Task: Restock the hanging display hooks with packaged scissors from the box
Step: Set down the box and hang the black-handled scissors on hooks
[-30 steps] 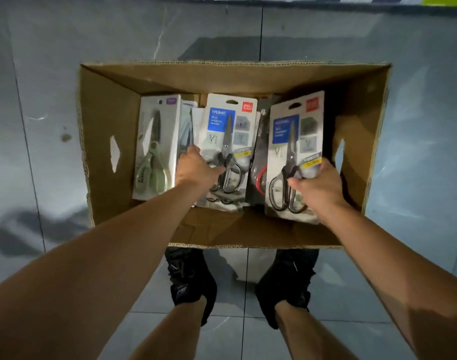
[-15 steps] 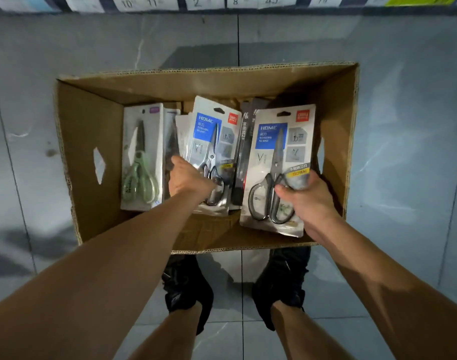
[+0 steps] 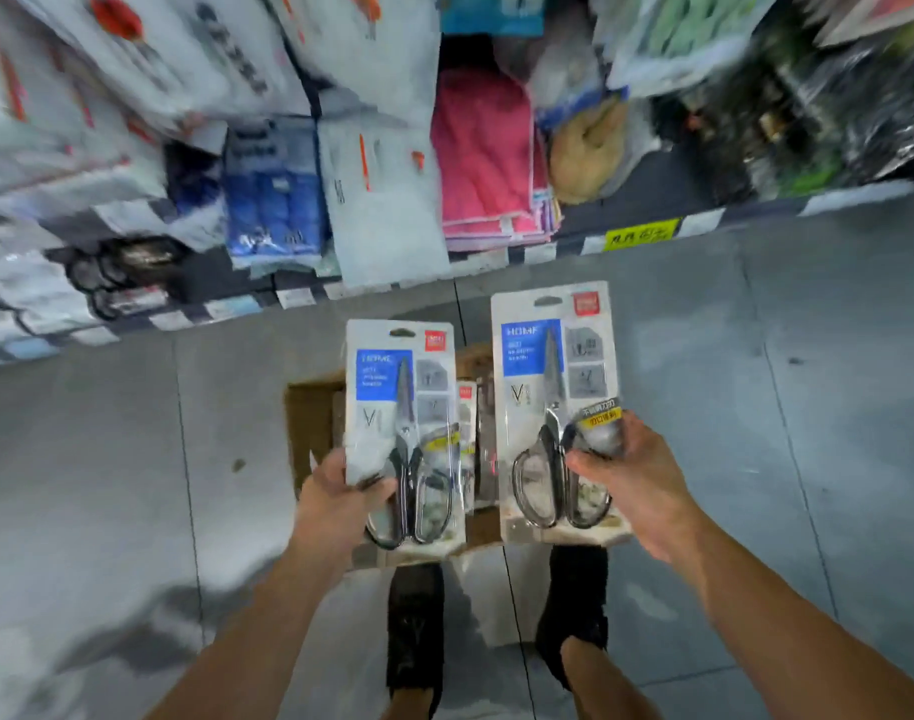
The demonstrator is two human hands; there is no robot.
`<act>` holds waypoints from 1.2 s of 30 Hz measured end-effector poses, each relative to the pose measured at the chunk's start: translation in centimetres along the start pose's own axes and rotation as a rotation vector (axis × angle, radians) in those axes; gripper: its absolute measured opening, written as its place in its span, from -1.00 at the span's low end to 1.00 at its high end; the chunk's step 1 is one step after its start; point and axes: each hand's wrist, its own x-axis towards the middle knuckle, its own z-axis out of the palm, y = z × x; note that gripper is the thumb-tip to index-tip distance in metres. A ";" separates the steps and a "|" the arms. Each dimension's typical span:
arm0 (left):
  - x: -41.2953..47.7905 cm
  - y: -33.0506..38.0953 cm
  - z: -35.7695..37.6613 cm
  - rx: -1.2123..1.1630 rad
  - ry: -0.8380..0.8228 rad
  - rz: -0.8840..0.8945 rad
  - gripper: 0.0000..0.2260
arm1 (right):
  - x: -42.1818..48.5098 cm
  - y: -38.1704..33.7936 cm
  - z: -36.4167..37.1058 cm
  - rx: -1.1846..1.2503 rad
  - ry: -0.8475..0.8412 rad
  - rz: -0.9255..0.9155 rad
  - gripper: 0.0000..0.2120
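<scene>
right-hand pack (image 3: pixel 553 413): "home" in white on blue, a large "v" below; smaller print too blurred
left-hand pack (image 3: pixel 402 433): "v" readable; white word on blue too blurred
yellow shelf tag (image 3: pixel 641 234): dark characters, unreadable

each hand holds a carded pack upright above the cardboard box (image 3: pixel 309 423): left hand (image 3: pixel 340 498) grips the left scissors pack (image 3: pixel 400 407), right hand (image 3: pixel 636 472) pinches the right scissors pack (image 3: pixel 553 387); blurred shelves (image 3: pixel 340 148) stand ahead.
</scene>
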 end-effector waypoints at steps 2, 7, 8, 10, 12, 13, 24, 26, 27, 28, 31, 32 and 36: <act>-4.1 5.0 -2.1 -0.018 -0.066 0.072 -0.66 | -4.6 -4.8 -1.6 0.046 0.008 -0.031 -0.76; -14.5 18.9 -5.2 -0.047 -0.157 0.295 -0.64 | -16.5 -16.5 -5.0 0.055 0.094 -0.278 -0.88; -16.5 21.4 -5.7 -0.046 -0.177 0.351 -0.63 | -18.7 -18.5 -5.6 0.040 0.104 -0.323 -0.88; -20.4 25.5 -6.7 -0.049 -0.230 0.427 -0.61 | -22.9 -21.7 -6.9 0.076 0.134 -0.383 -0.89; -23.8 28.7 -7.7 -0.064 -0.284 0.495 -0.57 | -26.7 -24.2 -8.4 0.162 0.179 -0.418 -0.89; -25.3 29.9 -8.2 -0.051 -0.310 0.524 -0.56 | -28.5 -25.1 -9.1 0.198 0.193 -0.428 -0.88; -38.3 40.1 -4.7 -0.050 -0.561 0.801 -0.52 | -43.3 -29.5 -17.8 0.551 0.455 -0.687 -0.83; -39.8 40.8 -3.1 -0.056 -0.580 0.828 -0.53 | -44.1 -29.2 -19.6 0.584 0.473 -0.709 -0.86; -40.8 41.1 -2.1 -0.061 -0.593 0.844 -0.53 | -44.6 -29.0 -20.6 0.588 0.480 -0.716 -0.87; -41.6 41.2 -1.1 -0.064 -0.602 0.857 -0.55 | -44.8 -28.7 -21.7 0.588 0.481 -0.720 -0.88; -43.9 41.4 1.9 -0.105 -0.593 0.858 -0.62 | -45.1 -27.9 -25.0 0.583 0.491 -0.733 -0.87; -44.6 41.3 3.0 -0.118 -0.579 0.855 -0.64 | -45.1 -27.6 -26.2 0.573 0.495 -0.742 -0.86; -47.6 40.4 7.9 -0.190 -0.490 0.836 -0.81 | -45.6 -26.4 -31.8 0.511 0.469 -0.801 -0.88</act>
